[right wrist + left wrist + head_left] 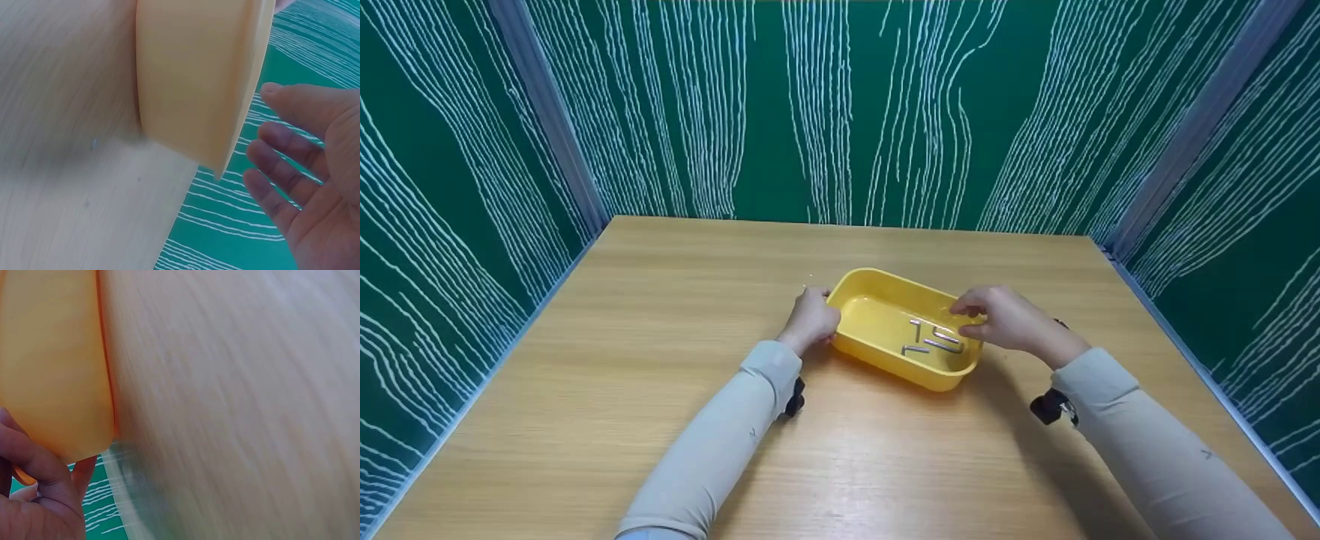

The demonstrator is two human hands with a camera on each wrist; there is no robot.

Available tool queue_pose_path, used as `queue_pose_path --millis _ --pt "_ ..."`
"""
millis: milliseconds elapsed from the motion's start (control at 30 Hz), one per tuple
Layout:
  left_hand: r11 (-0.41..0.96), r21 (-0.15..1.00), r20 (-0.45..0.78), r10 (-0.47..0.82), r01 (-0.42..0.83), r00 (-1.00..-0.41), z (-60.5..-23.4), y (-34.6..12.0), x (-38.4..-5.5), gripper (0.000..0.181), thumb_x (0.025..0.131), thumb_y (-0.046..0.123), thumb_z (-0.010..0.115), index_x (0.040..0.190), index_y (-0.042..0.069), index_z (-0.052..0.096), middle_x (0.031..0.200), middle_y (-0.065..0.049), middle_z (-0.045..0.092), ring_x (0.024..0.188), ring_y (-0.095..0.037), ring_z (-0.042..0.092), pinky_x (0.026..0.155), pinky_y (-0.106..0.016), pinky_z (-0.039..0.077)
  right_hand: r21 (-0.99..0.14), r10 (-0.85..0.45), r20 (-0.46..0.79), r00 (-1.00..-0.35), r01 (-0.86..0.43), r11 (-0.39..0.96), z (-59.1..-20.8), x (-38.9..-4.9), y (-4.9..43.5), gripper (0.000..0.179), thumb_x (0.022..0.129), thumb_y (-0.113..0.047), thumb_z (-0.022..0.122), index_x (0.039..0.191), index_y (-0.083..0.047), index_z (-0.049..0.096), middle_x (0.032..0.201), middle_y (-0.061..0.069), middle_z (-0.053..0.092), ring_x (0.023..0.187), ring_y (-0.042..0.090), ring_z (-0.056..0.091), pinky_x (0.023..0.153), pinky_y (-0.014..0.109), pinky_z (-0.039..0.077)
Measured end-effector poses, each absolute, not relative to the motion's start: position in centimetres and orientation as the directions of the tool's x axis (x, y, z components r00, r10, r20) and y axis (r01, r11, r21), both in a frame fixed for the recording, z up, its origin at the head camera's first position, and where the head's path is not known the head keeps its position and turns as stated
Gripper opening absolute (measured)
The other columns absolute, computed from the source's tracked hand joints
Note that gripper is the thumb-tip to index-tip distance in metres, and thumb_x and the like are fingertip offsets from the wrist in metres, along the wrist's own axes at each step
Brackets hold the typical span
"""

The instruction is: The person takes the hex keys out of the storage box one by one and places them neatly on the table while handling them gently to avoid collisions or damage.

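Observation:
A yellow plastic tray (pixel 877 361) stands at an angle on the table, with several small L-shaped metal hex keys (pixel 915 349) lying in its right half. My left hand (pixel 814 319) grips the tray's left end; in the left wrist view the fingers (pixel 48 467) curl at the end wall of the tray (pixel 56 371). Over the tray's right end hovers my right hand (pixel 1011 319), its fingertips above the hex keys. The right wrist view has that hand (pixel 315 163) beside the tray wall (pixel 191 79), fingers loosely bent and spread from the thumb, holding nothing.
The wooden table (pixel 660 322) reaches back to green walls (pixel 765 112) with wavy white lines. Grey posts (pixel 547 112) rise at the back corners. Dark wrist devices (pixel 1046 406) sit under both sleeves.

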State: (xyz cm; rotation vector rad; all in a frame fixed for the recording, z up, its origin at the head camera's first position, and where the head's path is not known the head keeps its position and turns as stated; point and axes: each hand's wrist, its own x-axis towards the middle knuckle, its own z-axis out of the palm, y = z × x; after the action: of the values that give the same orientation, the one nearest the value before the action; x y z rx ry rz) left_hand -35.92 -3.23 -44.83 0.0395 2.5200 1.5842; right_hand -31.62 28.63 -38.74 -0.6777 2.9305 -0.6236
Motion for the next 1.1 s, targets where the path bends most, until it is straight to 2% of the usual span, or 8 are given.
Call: queue_pose_path --millis 433,767,900,1100 --pt "0.443 0.895 -0.106 0.105 -0.049 -0.989 -44.7 -3.2 -35.9 0.040 0.097 -0.006 0.050 0.135 -0.003 0.063 0.064 -0.003 0.055 0.041 -0.010 0.047 0.038 -0.020 0.040 -0.352 -0.462 -0.030 -0.887 -0.423 0.835 -39.4 -32.4 27.4 0.041 0.092 -0.002 0.084 0.131 0.000 0.076 0.124 0.019 0.077 0.111 0.037 0.072 0.103 0.057 0.062" --pt "0.451 0.891 -0.114 0.102 -0.057 -0.988 -44.8 -3.3 -36.0 0.046 0.098 -0.006 0.049 0.143 -0.002 0.060 0.069 -0.005 0.057 0.043 -0.011 0.048 0.038 -0.020 0.041 -0.337 -0.489 -0.054 -0.871 -0.445 0.830 -40.0 -32.9 26.2 0.040 0.092 -0.001 0.083 0.131 0.000 0.075 0.120 0.019 0.077 0.106 0.035 0.070 0.101 0.056 0.063" --pt "0.444 0.894 -0.115 0.098 -0.060 -0.988 -44.9 -3.2 -36.1 0.046 0.097 -0.006 0.050 0.142 -0.002 0.060 0.068 -0.005 0.057 0.042 -0.011 0.048 0.038 -0.020 0.041 -0.332 -0.497 -0.085 -0.864 -0.446 0.831 -40.3 -33.1 25.9 0.039 0.093 -0.003 0.082 0.132 0.000 0.075 0.119 0.019 0.077 0.106 0.036 0.070 0.101 0.054 0.063" --pt "0.411 0.907 -0.141 0.096 -0.090 -0.985 -45.0 -3.2 -36.2 0.043 0.098 -0.005 0.051 0.139 0.000 0.063 0.069 -0.005 0.057 0.043 -0.011 0.048 0.040 -0.020 0.043 -0.303 -0.501 -0.129 -0.856 -0.447 0.842 -40.8 -33.2 25.5 0.035 0.094 -0.004 0.081 0.129 -0.003 0.077 0.117 0.016 0.078 0.100 0.029 0.070 0.099 0.050 0.065"
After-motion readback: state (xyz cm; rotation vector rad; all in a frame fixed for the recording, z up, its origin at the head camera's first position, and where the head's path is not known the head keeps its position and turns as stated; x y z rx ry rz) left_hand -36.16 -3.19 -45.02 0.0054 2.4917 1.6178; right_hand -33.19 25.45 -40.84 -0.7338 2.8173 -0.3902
